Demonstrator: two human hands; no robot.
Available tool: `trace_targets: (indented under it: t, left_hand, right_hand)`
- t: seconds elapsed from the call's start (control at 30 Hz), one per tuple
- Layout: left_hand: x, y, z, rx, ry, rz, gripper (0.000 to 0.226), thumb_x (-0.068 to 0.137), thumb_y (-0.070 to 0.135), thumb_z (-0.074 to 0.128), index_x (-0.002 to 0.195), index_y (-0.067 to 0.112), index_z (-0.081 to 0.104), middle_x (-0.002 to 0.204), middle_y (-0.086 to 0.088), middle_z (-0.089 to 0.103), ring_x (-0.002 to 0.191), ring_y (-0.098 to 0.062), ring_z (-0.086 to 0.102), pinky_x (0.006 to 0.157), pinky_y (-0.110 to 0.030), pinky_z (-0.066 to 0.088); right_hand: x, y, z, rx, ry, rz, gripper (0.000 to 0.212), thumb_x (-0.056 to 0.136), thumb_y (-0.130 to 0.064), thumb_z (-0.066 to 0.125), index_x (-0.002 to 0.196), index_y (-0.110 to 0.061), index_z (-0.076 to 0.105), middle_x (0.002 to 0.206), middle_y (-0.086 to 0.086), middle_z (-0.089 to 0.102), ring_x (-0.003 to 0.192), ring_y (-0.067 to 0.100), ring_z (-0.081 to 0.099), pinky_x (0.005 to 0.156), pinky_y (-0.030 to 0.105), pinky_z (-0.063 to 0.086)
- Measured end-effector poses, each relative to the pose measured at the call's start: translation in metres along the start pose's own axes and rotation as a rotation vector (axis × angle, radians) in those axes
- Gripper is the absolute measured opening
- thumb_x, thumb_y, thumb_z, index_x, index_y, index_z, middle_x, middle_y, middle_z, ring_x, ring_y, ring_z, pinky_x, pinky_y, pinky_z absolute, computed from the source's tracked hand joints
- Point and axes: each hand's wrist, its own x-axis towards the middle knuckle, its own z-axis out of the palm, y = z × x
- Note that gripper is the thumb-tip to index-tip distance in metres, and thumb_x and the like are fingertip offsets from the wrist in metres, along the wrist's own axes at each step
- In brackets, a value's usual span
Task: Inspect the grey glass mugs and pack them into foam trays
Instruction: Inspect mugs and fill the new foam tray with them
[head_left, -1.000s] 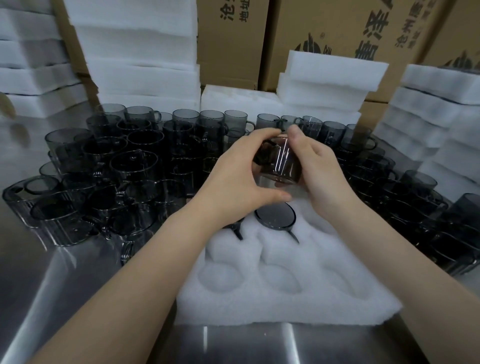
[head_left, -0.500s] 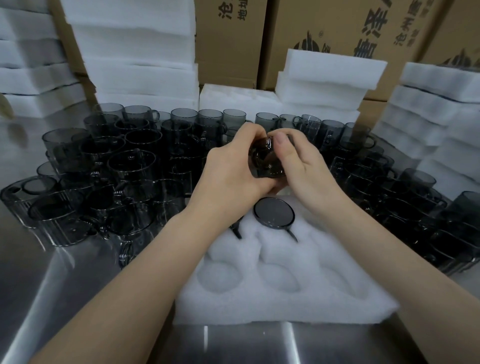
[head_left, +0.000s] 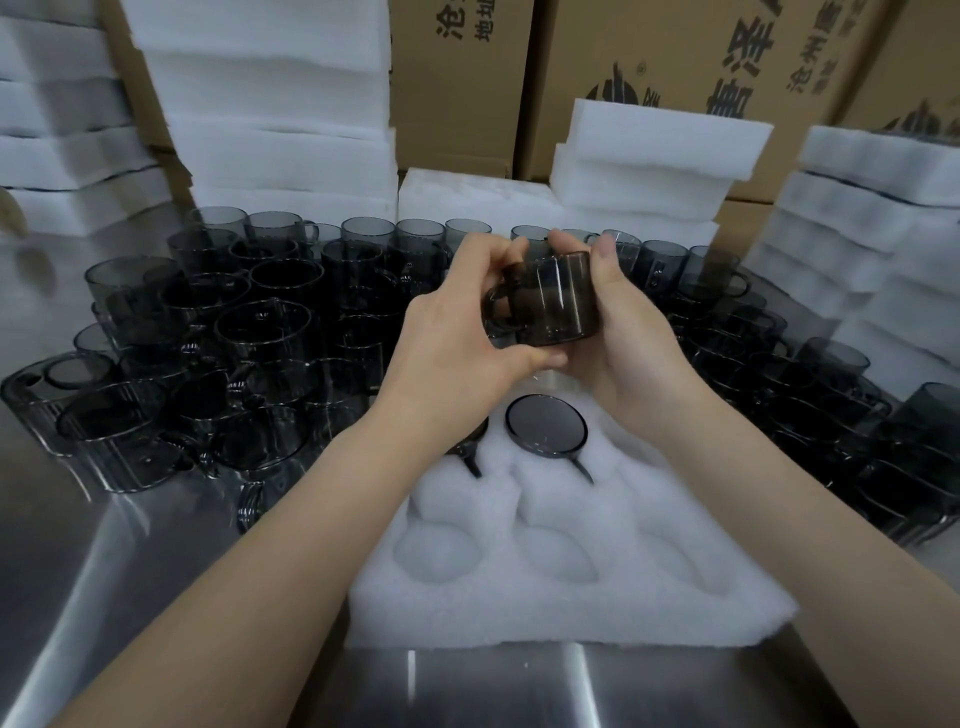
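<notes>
Both hands hold one grey glass mug (head_left: 553, 299) in the air above the far end of a white foam tray (head_left: 561, 577). The mug's handle points left. My left hand (head_left: 457, 338) grips it from the handle side, thumb beneath. My right hand (head_left: 623, 332) cups it from the right, fingers over the top. In the tray's far row a packed mug (head_left: 545, 425) sits upside down in its pocket, handle toward me. A second packed mug (head_left: 467, 452) is mostly hidden under my left wrist. The near pockets hold nothing.
Several loose grey mugs (head_left: 260, 332) crowd the steel table (head_left: 130, 597) left, behind and right (head_left: 810, 395) of the tray. Foam tray stacks (head_left: 265, 104) stand at back left, centre (head_left: 654, 150) and right (head_left: 878, 208). Cardboard boxes (head_left: 675, 62) rise behind.
The mug has been turned in my hands: a second ago its side faced me, then it was tipped, now it stands with the handle on the left. My hands stayed over the tray.
</notes>
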Motion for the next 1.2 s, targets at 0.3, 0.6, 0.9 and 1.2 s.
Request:
trace_targets:
  t: [0.3, 0.6, 0.9, 1.2]
  left_hand:
    - [0.000, 0.002, 0.004, 0.245, -0.060, 0.105, 0.074, 0.070, 0.019, 0.084, 0.136, 0.022, 0.050, 0.132, 0.009, 0.057, 0.122, -0.011, 0.052, 0.104, -0.032, 0.042]
    - [-0.003, 0.003, 0.002, 0.152, -0.077, 0.144, 0.062, 0.072, 0.014, 0.084, 0.125, 0.013, 0.052, 0.141, 0.006, 0.051, 0.125, -0.008, 0.050, 0.103, -0.017, 0.039]
    - [0.001, 0.000, 0.003, 0.061, -0.089, -0.005, 0.078, 0.070, 0.014, 0.082, 0.135, 0.031, 0.042, 0.150, 0.017, 0.035, 0.144, -0.014, 0.031, 0.115, -0.045, 0.032]
    - [-0.004, 0.004, 0.003, 0.190, -0.019, 0.175, 0.076, 0.071, 0.013, 0.083, 0.139, 0.012, 0.050, 0.137, 0.001, 0.055, 0.128, -0.008, 0.048, 0.109, -0.019, 0.033]
  right_hand:
    - [0.002, 0.004, -0.003, -0.147, 0.052, -0.008, 0.060, 0.084, -0.059, 0.050, 0.109, -0.007, 0.068, 0.100, 0.015, 0.074, 0.095, 0.029, 0.072, 0.077, 0.045, 0.060]
    - [0.003, -0.001, -0.006, -0.007, 0.093, -0.016, 0.037, 0.101, -0.036, 0.046, 0.101, -0.009, 0.070, 0.089, 0.012, 0.074, 0.079, 0.025, 0.072, 0.062, 0.037, 0.060]
    - [0.003, -0.003, -0.008, 0.206, -0.338, 0.273, 0.070, 0.083, -0.065, 0.042, 0.132, -0.018, 0.054, 0.119, 0.011, 0.068, 0.102, 0.024, 0.068, 0.086, 0.039, 0.055]
    - [0.007, 0.004, -0.010, 0.094, -0.193, 0.102, 0.058, 0.079, -0.051, 0.059, 0.119, -0.009, 0.062, 0.105, 0.011, 0.073, 0.097, 0.026, 0.071, 0.067, 0.035, 0.059]
